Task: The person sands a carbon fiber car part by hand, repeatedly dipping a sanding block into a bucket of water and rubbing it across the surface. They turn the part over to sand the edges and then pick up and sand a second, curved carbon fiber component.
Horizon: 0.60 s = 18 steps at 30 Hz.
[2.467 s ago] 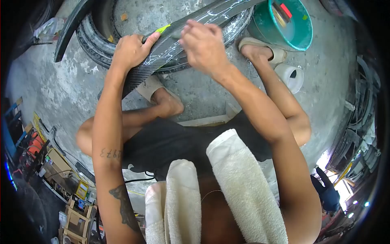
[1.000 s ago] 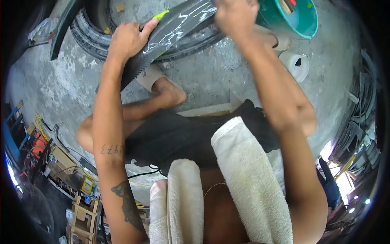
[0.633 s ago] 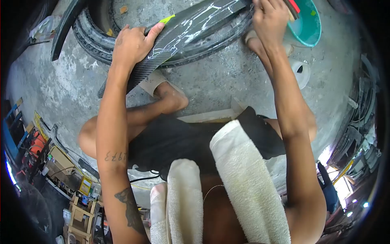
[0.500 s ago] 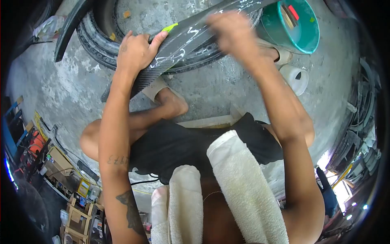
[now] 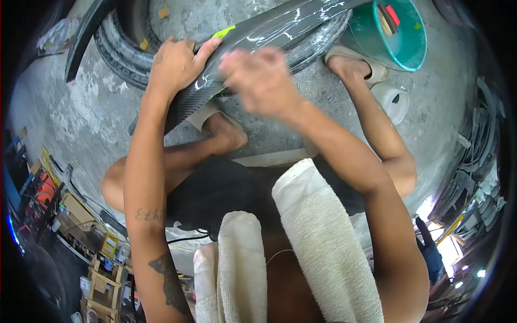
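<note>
A long, glossy, dark carbon-fibre panel (image 5: 280, 27) with wet white highlights slants across the top of the view. My left hand (image 5: 176, 67) is closed around its upper edge, thumb lying on the face next to a yellow-green strip (image 5: 224, 31). Over the panel's lower edge is my right hand (image 5: 261, 81), blurred by motion, its fingers curled. Whatever it may hold is hidden, and I cannot tell if it touches the surface. Beneath the panel lies a black tire (image 5: 121, 64).
A green bucket (image 5: 414, 48) with a red-edged block inside stands at the upper right, near a white round container (image 5: 392, 105). Another dark curved piece (image 5: 86, 43) leans at upper left. A wooden frame (image 5: 102, 293) and clutter fill the lower left; dark parts (image 5: 474, 145) line the right.
My right hand has moved left and down along the panel, closer to my left hand. My left hand keeps its hold; the whole view has shifted slightly.
</note>
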Motion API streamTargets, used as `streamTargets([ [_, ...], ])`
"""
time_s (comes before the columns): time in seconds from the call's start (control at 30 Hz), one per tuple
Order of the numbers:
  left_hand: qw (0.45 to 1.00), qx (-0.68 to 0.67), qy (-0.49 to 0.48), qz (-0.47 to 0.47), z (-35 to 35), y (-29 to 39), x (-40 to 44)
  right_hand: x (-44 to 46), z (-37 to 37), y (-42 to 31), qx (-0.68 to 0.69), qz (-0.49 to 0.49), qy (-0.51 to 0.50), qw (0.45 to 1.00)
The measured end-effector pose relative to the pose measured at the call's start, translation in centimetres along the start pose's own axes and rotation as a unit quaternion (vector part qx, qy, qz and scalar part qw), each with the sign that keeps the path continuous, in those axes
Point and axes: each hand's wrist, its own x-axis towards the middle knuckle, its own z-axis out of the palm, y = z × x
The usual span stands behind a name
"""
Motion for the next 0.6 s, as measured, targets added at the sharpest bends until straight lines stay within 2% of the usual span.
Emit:
streamTargets([
  [0.03,1.000,0.003,0.003,0.009,-0.3,0.1,0.5,-0.4,1.4,-0.3,0.025,0.014,0.024,0.999],
  [0.1,0.999,0.023,0.031,0.013,0.1,-0.1,-0.1,0.0,-1.8,3.8,-0.010,-0.035,-0.010,0.999],
  [0.13,1.000,0.012,0.004,-0.006,-1.0,0.9,-0.3,-0.3,-2.9,6.3,-0.099,-0.012,-0.005,0.995],
  [0.23,0.994,-0.036,-0.074,-0.069,-2.7,2.3,0.2,2.0,-8.9,10.6,-0.160,0.171,0.022,0.972],
  [0.3,0.998,-0.026,-0.041,-0.042,-1.5,1.3,0.2,1.7,-7.5,10.9,-0.211,0.186,0.074,0.957],
  [0.37,1.000,-0.009,-0.006,-0.011,-0.5,0.3,-0.1,-0.2,-3.1,9.3,-0.206,0.116,0.044,0.971],
  [0.43,1.000,-0.013,0.011,0.012,-0.4,0.1,0.3,0.6,-0.5,3.3,-0.061,0.028,0.094,0.993],
  [0.47,1.000,-0.004,0.026,0.015,-0.3,0.1,0.2,0.7,-1.0,4.2,-0.064,0.028,0.098,0.993],
  [0.53,1.000,0.000,-0.004,-0.003,-1.0,0.7,0.4,0.1,-3.6,7.5,-0.135,-0.046,0.037,0.989],
  [0.57,0.999,0.001,-0.031,-0.026,-1.6,1.1,0.1,-0.1,-6.0,9.4,-0.140,0.042,-0.008,0.989],
  [0.6,1.000,-0.007,-0.015,-0.016,-1.3,0.8,0.2,-0.4,-6.8,11.6,-0.134,0.137,-0.067,0.979],
])
